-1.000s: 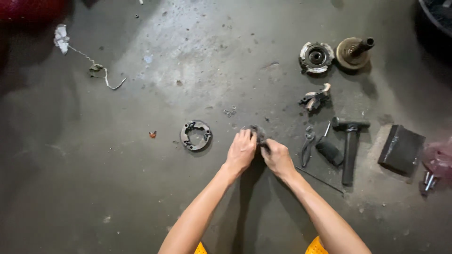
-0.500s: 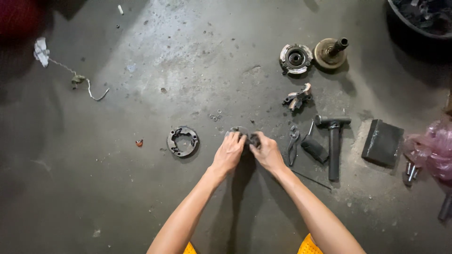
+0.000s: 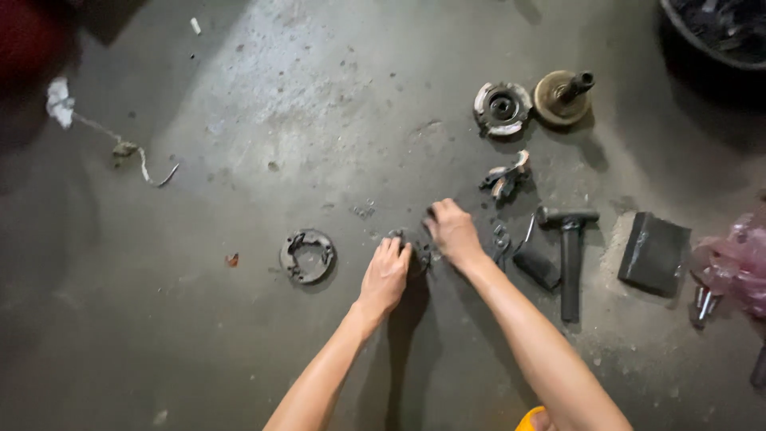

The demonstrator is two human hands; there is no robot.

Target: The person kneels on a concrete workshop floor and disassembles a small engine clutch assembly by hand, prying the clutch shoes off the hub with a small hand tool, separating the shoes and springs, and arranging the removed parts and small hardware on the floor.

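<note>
Small dark metal part (image 3: 418, 254): lying on the concrete floor (image 3: 239, 351) between both hands; left hand (image 3: 385, 275) is resting fingers down against it, grip not discernible; right hand (image 3: 452, 230) is curling over its far edge, closure unclear. Risk: greasy part is likely slipping or scattering pieces toward the pliers (image 3: 502, 240) and hammer (image 3: 568, 255) nearby.

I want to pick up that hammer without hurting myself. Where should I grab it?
Grab the hammer by its long dark handle, coming from above near the lower end. It lies flat on the floor, its head at the top, and that end looks free.
</note>
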